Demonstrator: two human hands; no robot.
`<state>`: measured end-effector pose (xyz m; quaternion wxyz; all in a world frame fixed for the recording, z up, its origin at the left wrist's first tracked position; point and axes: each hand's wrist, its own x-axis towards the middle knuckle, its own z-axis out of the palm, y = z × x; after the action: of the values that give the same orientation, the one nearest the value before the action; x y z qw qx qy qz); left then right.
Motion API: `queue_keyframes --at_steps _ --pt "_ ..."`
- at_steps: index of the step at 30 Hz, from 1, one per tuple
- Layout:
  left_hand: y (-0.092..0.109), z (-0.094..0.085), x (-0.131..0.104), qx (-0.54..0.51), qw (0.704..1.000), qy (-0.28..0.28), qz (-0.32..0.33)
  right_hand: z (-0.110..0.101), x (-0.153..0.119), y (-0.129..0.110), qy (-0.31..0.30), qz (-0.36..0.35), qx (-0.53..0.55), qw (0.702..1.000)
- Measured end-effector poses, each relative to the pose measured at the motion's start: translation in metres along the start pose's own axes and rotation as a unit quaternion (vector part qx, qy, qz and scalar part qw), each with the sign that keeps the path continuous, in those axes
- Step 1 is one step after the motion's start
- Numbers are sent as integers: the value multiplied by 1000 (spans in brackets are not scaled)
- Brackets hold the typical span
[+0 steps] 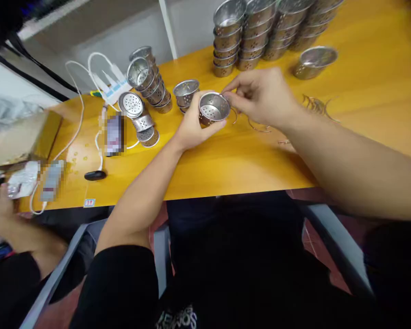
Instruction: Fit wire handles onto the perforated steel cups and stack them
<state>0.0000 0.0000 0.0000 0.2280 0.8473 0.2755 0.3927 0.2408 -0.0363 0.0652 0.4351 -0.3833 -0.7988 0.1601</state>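
In the head view, the left hand [192, 125] hides part of the perforated metal cup [213, 109] it grips above the table [222, 171]. The right hand [260, 96], its forearm reaching in from the right, pinches at the rim; a thin curved wire [234, 116] hangs there, its upper end hard to make out. The left forearm slants up and inward.

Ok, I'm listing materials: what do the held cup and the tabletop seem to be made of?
Cup: probably metal, perhaps stainless steel, its perforated grey surface shiny with bright highlights.
Tabletop: orange-yellow with a glossy sheen, perhaps varnished wood or laminate; the blur leaves it open.
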Motion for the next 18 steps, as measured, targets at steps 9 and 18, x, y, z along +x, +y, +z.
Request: queue_keyframes --at_steps 9,18 --pt "7 3 -1 5 1000 -27 6 14 1 -4 15 56 10 998" --pt "15 4 1 11 1000 -28 -8 21 0 -15 4 93 95 991"
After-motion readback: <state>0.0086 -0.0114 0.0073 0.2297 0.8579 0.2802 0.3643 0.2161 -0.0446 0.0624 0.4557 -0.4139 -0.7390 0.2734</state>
